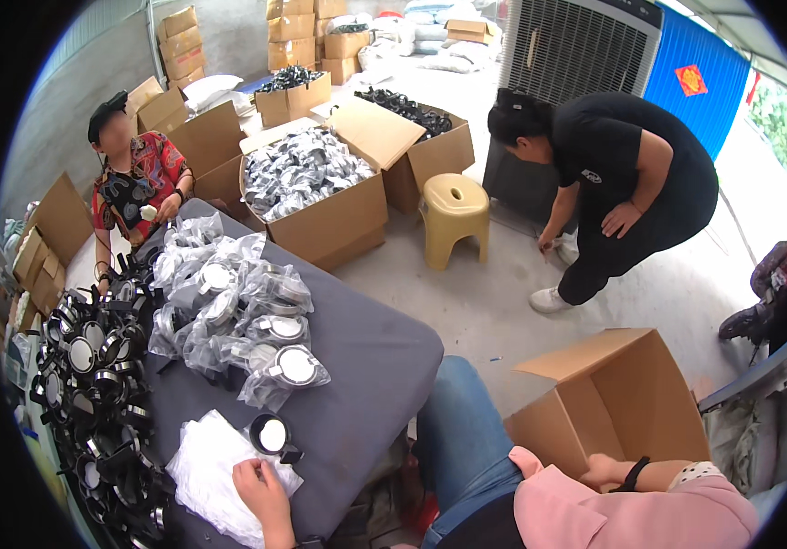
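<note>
My left hand [262, 494] rests on a pile of thin white plastic bags [206, 471] at the table's near end, fingers bent together on the top bags. Just beyond its fingertips lies a black ring-shaped part with a round white face [272, 434]. Over at the right, my right hand [602, 469], with a black band at the wrist, is closed on the near side of an open cardboard box [636, 393]; its fingertips are partly hidden. Farther up the table is a heap of bagged round parts [229, 297]. Many unbagged black parts [91, 393] are heaped along the left.
A grey-covered table [370, 366] stands before me. Across it sits a person in a patterned shirt [142, 178]. Another person in black [640, 183] bends beside a yellow stool [455, 220]. Filled cardboard boxes [329, 220] and an air cooler [581, 55] stand beyond.
</note>
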{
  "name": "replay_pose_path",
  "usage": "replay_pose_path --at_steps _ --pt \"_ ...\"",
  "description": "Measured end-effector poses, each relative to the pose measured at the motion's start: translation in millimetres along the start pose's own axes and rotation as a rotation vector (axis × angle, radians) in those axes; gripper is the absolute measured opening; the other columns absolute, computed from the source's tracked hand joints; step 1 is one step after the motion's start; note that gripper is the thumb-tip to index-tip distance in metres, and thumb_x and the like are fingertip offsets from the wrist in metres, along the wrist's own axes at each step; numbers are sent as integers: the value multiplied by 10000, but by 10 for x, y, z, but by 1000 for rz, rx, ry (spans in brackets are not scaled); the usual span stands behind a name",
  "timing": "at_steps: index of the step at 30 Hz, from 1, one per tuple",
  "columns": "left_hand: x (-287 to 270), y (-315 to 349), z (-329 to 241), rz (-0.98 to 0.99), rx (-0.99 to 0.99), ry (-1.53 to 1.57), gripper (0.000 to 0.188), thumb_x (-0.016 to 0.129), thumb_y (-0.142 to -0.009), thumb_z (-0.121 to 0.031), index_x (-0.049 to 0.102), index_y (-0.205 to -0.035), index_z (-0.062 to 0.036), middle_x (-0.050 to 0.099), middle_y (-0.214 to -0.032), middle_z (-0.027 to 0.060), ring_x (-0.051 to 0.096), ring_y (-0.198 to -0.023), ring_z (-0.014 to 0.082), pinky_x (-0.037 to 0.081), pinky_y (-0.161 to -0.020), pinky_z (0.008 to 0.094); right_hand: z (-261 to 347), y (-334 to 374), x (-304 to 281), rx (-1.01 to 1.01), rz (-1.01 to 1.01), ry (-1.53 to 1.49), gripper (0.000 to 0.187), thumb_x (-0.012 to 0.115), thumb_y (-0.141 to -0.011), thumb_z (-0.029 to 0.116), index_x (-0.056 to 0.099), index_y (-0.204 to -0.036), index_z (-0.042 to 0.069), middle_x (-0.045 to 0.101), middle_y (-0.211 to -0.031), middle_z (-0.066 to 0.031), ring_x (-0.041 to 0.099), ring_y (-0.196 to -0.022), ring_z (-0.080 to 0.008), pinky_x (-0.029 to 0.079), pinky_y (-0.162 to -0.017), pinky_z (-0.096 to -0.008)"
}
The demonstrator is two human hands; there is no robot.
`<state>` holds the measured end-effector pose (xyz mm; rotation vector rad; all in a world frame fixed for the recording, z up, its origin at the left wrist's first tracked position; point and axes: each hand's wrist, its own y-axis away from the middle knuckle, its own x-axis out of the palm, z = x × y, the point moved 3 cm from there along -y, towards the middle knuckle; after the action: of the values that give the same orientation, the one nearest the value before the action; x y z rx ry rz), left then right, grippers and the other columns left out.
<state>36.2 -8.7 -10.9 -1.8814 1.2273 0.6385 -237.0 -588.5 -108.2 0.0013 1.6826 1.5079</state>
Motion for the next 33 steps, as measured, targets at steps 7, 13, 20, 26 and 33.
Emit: replay_pose_path --at_steps 7,13,20,26,33 --pt "-28 6 18 -16 3 10 88 591 -826 -28 524 -801 23 517 -831 150 506 -793 308 411 -708 407 442 56 -442 -132 -111 -63 381 650 -740 309 694 -931 -17 665 -879 -280 654 -880 -412 527 -769 -441" --pt "-23 1 -21 -31 0 29 87 602 -814 -24 528 -794 16 517 -827 145 504 -788 301 411 -707 401 820 -149 -503 -248 -189 -53 388 662 -763 361 703 -942 20 677 -872 -245 660 -852 -395 530 -761 -447" --pt "-42 24 -10 -40 12 29 84 612 -796 -24 536 -785 9 525 -825 141 509 -790 303 412 -706 402 397 -311 -1 -132 -198 -43 500 683 -735 462 710 -969 21 691 -875 -230 674 -867 -373 532 -773 -442" --pt "-34 23 5 -72 55 10 85 616 -788 -32 540 -780 4 530 -816 136 512 -780 301 413 -709 405 122 -476 289 -101 -56 -20 442 686 -723 397 713 -904 -5 687 -898 -245 672 -882 -388 529 -773 -449" --pt "-4 17 32 -68 60 10 89 620 -775 -44 542 -795 -5 542 -835 146 520 -838 331 412 -740 434 634 -260 -824 -17 -350 -31 299 689 -694 218 712 -888 -8 680 -882 -256 670 -883 -388 539 -789 -431"
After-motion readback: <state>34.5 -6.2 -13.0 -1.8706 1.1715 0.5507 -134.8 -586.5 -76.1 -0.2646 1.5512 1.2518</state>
